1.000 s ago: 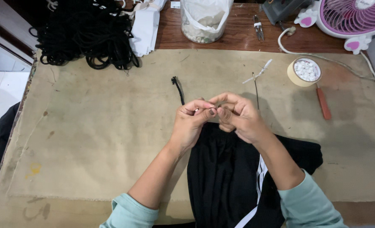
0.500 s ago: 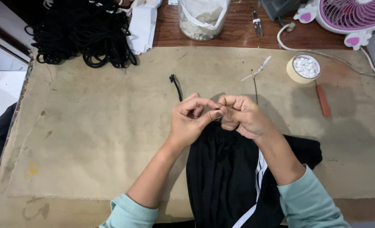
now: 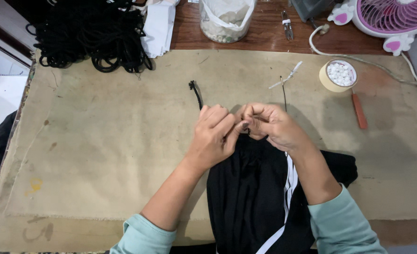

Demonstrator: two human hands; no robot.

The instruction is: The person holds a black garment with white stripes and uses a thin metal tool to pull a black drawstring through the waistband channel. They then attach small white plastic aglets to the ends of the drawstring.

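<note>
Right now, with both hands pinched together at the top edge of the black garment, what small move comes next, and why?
Probably draw the black cord a little further through the edge of the black garment with white stripes. The left hand and right hand meet there, fingertips touching, and only a short cord end lies free on the tan cloth work mat.

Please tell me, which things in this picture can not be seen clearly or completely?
- Head view: where the black cord enters the black garment is hidden by the left hand and right hand.
- Fan: cut off by the top edge.
- Pile of black cords: cut off at the top.
- Contents of the tape roll: too small to identify.
</note>
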